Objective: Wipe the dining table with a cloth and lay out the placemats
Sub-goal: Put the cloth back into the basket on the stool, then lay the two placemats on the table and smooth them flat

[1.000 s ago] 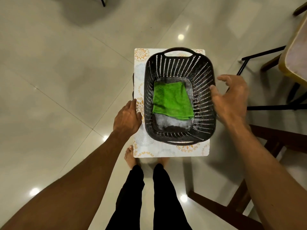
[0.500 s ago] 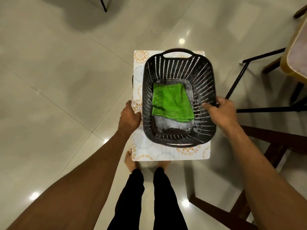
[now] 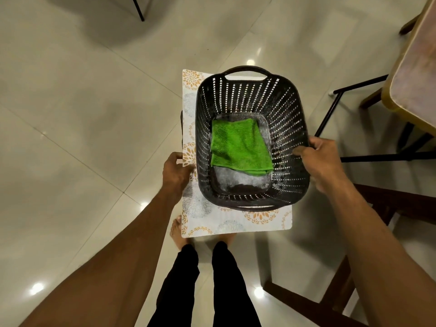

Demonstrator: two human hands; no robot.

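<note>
**Basket on placemat, a hand on each side**

Right of the black basket (image 3: 290,109): a black metal frame (image 3: 330,114), with the dining table (image 3: 415,74) edge beyond it and a dark wooden chair (image 3: 389,204) nearer the person. The folded green cloth (image 3: 239,147) lies on the basket floor. The basket sits on a floral placemat (image 3: 236,224). The left hand (image 3: 175,172) grips the placemat edge left of the basket. The right hand (image 3: 323,161) is curled over the basket's right rim.

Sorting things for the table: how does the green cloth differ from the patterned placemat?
The green cloth is plain, folded and lies inside the basket; the placemat is flat, floral-printed and lies under the basket. The cloth looks smaller than the placemat. The left hand grips the placemat's edge; no hand touches the cloth. Both look roughly rectangular.
</note>
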